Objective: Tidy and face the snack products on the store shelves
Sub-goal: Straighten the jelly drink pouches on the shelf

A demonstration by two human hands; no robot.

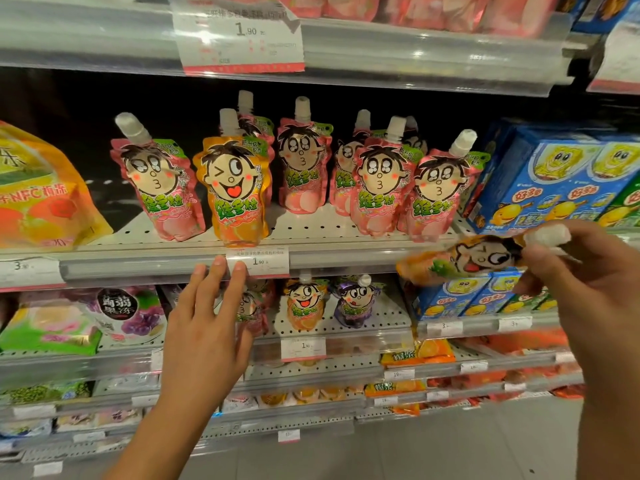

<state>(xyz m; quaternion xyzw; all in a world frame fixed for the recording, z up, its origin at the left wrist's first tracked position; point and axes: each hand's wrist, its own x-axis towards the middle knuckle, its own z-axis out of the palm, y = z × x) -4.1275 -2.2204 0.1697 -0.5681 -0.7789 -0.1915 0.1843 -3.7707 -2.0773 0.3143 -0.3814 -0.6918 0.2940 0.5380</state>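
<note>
— Orange pouch point(460, 259), that one in the right hand point(588, 289): why is it lying sideways like that?

— Pinched near the white cap, I'd say, thumb and fingers curled round the neck, so the body hangs out level toward the other hand. It reads like a carrying grip, not a placing one. It sits just in front of the blue boxes point(554, 178), below the outermost pink pouches point(433, 188).

— And the left hand point(207, 327)?

— Wide, fingers straight, holding nothing. The fingertips point(219, 261) rest on the grey shelf rail point(138, 268), right beside the price tag point(258, 261). My guess is it steadies the person, or marks the spot.

— Which spot?

— Directly above those fingertips stands another orange pouch point(233, 192), upright, face forward, alone among pink ones. So orange seems to belong there, and the carried one probably goes beside or behind it. That's only my reading.

— The pink ones look untidy.

— Some lean. The one up and to the left of the open hand tilts with its cap outward; those above the carried pouch crowd together, overlapping. They'd want straightening, I think.

— Anything underneath?

— Behind the left hand, a shelf lower, a few more pouches, one orange, one purple point(355, 303). The wrist hides part of that row, so I can't tell how it stands.
</note>
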